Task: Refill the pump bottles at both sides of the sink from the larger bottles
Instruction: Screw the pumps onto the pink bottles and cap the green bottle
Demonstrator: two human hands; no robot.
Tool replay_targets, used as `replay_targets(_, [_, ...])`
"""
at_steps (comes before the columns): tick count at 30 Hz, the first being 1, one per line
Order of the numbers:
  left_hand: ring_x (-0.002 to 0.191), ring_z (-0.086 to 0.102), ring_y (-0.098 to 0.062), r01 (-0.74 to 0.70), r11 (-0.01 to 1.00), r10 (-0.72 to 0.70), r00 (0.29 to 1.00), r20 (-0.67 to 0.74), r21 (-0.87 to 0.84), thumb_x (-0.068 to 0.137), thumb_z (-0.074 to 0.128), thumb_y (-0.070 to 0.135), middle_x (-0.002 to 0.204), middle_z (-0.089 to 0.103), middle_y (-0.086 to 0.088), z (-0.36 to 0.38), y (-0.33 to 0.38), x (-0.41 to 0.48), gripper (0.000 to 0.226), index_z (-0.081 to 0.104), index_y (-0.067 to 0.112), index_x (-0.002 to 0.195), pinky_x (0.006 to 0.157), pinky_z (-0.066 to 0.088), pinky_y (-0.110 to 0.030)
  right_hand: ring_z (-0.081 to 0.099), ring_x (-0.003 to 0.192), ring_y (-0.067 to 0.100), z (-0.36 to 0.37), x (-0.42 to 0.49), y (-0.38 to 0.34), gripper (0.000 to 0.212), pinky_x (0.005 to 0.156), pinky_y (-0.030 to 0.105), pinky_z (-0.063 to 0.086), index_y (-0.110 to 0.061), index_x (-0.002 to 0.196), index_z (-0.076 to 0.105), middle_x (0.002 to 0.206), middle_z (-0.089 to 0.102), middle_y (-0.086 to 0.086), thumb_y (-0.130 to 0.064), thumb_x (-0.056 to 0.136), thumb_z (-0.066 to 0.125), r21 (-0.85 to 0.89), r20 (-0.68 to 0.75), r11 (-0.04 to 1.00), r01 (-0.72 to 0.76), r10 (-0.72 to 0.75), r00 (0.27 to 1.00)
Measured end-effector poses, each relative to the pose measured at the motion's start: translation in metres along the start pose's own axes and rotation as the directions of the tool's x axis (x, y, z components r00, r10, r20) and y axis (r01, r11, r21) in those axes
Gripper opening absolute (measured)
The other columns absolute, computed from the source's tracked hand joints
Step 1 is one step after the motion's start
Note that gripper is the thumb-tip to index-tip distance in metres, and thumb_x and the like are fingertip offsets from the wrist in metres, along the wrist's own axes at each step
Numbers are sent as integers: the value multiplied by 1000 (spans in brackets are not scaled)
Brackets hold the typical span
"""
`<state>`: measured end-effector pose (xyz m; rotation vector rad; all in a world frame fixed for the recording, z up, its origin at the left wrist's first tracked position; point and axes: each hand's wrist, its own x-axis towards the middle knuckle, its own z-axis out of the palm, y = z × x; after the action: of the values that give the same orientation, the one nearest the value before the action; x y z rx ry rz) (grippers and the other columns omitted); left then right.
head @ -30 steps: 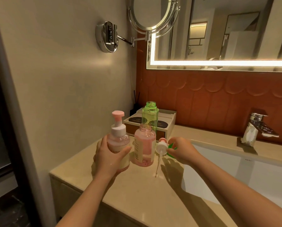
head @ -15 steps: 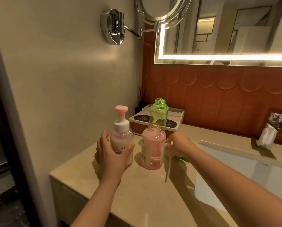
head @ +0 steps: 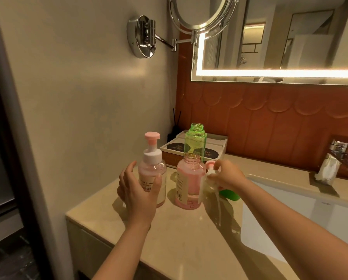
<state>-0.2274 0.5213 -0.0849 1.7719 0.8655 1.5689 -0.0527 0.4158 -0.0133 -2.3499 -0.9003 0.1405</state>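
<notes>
A clear pump bottle (head: pixel 151 170) with a pink and white pump top stands on the counter at the left, and my left hand (head: pixel 137 189) grips its body. To its right stands an uncapped pink bottle (head: pixel 189 184), about two thirds full. Behind that stands an uncapped green bottle (head: pixel 195 141). My right hand (head: pixel 225 174) holds a detached white pump head (head: pixel 210 172) with a pink tip, just right of the pink bottle's neck; its tube hangs down to the counter. A green cap (head: pixel 229 194) lies under my right wrist.
The beige counter (head: pixel 169 239) ends at a wall on the left and at the white sink basin (head: pixel 310 215) on the right. A tray box (head: pixel 217 146) and a reed diffuser (head: pixel 174 130) sit at the back. The chrome faucet (head: pixel 338 156) stands at far right.
My right hand has lifted the pump head slightly, from counter height up beside the pink bottle's neck. My left hand keeps its grip on the pump bottle. The camera has drifted left.
</notes>
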Motion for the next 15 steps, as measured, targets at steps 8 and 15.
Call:
replay_targets(8, [112,42,-23,-318,948,318,941,-119,15,80,53,53,122,46,-12,-2,9,0,52,41,18,117,95,35,-41,60,84,22,-47,-33,6,32,66,29,55,-10,111,48,108,53,11,-12,85,65,632,77,752,-188,180,981])
replay_targets(15, [117,39,-19,-457,886,443,884,147,79,81,52,58,129,38,0,2,38,-21,61,39,19,126,97,41,-45,55,101,28,-80,-61,12,47,84,43,48,-8,127,42,115,50,12,-7,85,63,903,120,380,-203,229,966])
